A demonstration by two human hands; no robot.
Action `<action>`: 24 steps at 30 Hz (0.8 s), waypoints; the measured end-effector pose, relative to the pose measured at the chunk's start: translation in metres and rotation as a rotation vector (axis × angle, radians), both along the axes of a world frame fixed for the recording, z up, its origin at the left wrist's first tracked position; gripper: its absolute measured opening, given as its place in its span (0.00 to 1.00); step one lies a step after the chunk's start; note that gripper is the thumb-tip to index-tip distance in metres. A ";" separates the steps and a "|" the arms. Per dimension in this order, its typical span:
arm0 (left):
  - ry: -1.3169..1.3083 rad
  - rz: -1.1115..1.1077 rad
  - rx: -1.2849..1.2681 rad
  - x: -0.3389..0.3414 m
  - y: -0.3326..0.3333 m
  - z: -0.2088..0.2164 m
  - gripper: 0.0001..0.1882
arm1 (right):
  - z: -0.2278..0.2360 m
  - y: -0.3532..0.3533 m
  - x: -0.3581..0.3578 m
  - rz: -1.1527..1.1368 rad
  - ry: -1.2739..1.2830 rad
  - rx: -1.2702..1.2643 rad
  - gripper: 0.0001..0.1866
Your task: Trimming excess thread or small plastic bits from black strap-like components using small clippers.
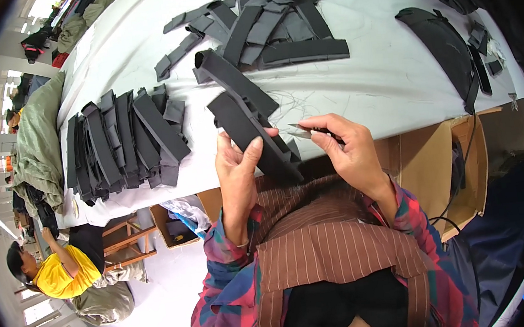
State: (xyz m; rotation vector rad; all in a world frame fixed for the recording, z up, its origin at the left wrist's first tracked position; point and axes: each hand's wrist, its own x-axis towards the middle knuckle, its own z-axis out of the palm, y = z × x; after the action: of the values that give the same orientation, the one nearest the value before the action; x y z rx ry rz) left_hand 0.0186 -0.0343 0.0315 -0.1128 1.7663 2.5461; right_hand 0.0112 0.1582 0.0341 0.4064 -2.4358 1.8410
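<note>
My left hand (pixel 236 166) grips a folded black fabric strip (pixel 242 124), its thumb on top and the strip slanting down to the right past the table edge. My right hand (pixel 350 148) is closed around small thread snips (pixel 300 131); their pointed metal blades face the strip but stay apart from it. Fingers hide most of the snips' dark handle. Just beyond my left hand, another black strip (pixel 237 85) lies on the white-covered table (pixel 386 82). Loose thread ends (pixel 291 105) are scattered beside it.
A row of black strips (pixel 122 139) lies at the left, and a jumbled heap (pixel 267 21) at the back. A curved black fabric piece (pixel 440 45) rests at the right. Cardboard boxes (pixel 426 160) stand below the table's front edge. A person in yellow (pixel 70 270) works at far left.
</note>
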 end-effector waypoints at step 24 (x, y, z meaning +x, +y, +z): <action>-0.079 -0.024 0.085 0.005 0.002 -0.009 0.19 | -0.009 -0.021 -0.033 -0.140 0.570 0.439 0.10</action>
State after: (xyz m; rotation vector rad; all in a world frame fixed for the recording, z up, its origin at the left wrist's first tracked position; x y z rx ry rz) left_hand 0.0236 -0.0318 0.0224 -0.1851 1.6198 2.5573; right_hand -0.0214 0.1367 0.0253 0.6554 -2.3457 0.9448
